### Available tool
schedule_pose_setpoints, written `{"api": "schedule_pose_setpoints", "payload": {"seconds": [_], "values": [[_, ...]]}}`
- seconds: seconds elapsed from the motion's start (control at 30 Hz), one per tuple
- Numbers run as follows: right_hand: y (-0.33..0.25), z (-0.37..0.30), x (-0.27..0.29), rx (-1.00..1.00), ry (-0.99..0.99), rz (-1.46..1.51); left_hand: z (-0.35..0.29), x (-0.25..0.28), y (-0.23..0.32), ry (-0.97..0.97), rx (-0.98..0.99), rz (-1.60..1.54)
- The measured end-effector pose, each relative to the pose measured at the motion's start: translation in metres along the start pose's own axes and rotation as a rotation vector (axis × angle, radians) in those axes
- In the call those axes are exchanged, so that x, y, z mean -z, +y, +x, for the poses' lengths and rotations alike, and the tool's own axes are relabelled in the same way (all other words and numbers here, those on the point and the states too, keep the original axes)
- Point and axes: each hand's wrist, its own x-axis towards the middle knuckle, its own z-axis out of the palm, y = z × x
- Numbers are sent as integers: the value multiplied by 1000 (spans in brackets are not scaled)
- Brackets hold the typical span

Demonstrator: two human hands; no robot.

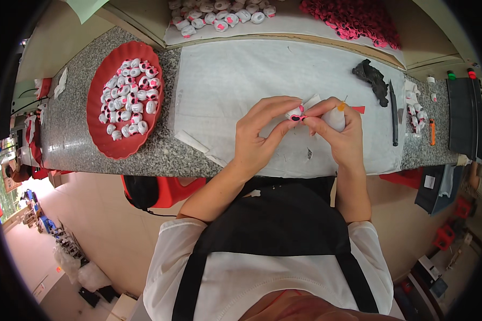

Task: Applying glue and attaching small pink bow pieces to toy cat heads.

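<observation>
Nearest you, past your black apron [273, 230], runs the front edge of the bench [64, 139]. Over its white sheet [214, 80], your left hand [257, 125] has its fingers clamped on a small white figure [293, 113]. Your right hand [346, 134] pinches a pink-and-black piece [296, 118] against it, a white squeeze bottle [334, 120] tucked in its palm. I cannot tell whether that piece is fixed yet. To your left, the red tray [124, 151] holds dozens of figures, many showing pink and black; these look done. You have open sheet between left hand and tray, and ahead toward the shelf [420, 24]; right of it, a slim dark tool [393, 112] and crumpled black scrap [374, 80] narrow the room. Farthest off, that shelf carries more white figures [219, 13] and heaped pink pieces [353, 21], so plenty seems left.
</observation>
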Motion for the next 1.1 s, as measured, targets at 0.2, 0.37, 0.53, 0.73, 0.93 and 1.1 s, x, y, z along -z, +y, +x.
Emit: {"api": "schedule_pose_setpoints", "payload": {"seconds": [0.2,0.37,0.53,0.73,0.93,1.1], "values": [[3,-2,-4,2,39,-4,-1,1,-2,-32,-19,-129],[6,-3,-6,106,118,-22,0,1,2,15,164,-468],[0,-5,-12,-22,-44,206,-1,3,3,-47,188,-540],[12,-5,-10,-50,-36,271,-1,2,2,-82,197,-552],[11,-7,-8,-41,-63,311,-2,4,-1,-111,144,-465],[12,-8,-10,-40,-74,338,-3,6,-5,-125,109,-445]]}}
